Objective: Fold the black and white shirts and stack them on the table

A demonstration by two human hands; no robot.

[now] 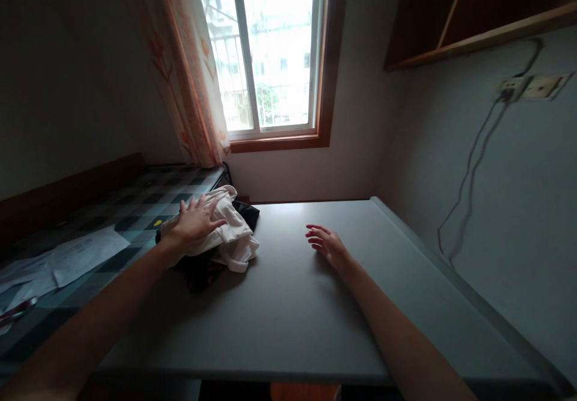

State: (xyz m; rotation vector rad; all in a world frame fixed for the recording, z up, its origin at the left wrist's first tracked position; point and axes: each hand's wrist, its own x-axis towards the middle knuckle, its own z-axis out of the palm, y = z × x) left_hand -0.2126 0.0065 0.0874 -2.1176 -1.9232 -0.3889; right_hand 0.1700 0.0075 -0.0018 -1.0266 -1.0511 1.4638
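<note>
A heap of white cloth lies at the left side of the grey table, with dark cloth under it. My left hand rests on top of the white cloth, fingers spread. Over the middle of the table is my right hand, its fingers slightly curved and apart, holding nothing. A gap of bare tabletop separates it from the cloth. What lies deeper in the heap is hidden.
On the left, a checked bed cover bears white papers. A window with a curtain is behind. Cables hang on the right wall below a wooden shelf.
</note>
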